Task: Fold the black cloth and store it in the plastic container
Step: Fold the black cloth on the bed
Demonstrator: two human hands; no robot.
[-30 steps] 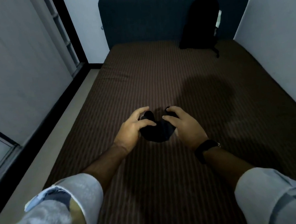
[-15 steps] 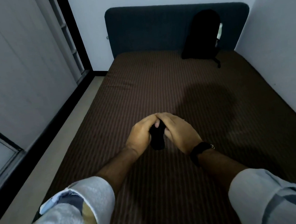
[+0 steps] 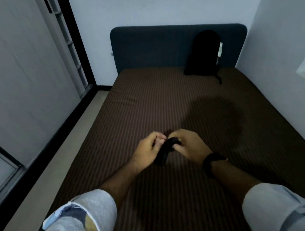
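The black cloth (image 3: 164,152) is a small narrow bundle held just above the brown striped bed (image 3: 165,99). My left hand (image 3: 148,150) grips its left side with fingers curled. My right hand (image 3: 190,145) pinches its upper end from the right; a black watch sits on that wrist. Much of the cloth is hidden between my palms. No plastic container is in view.
A black backpack (image 3: 203,53) leans against the dark blue headboard (image 3: 150,46) at the far right of the bed. A white wall runs along the bed's right side. Pale floor (image 3: 47,175) and wardrobe doors lie to the left.
A second ago the cloth lay spread wider between my parted hands. My hands came together and folded it narrow, and now they hold it as a thin bundle, slightly raised.
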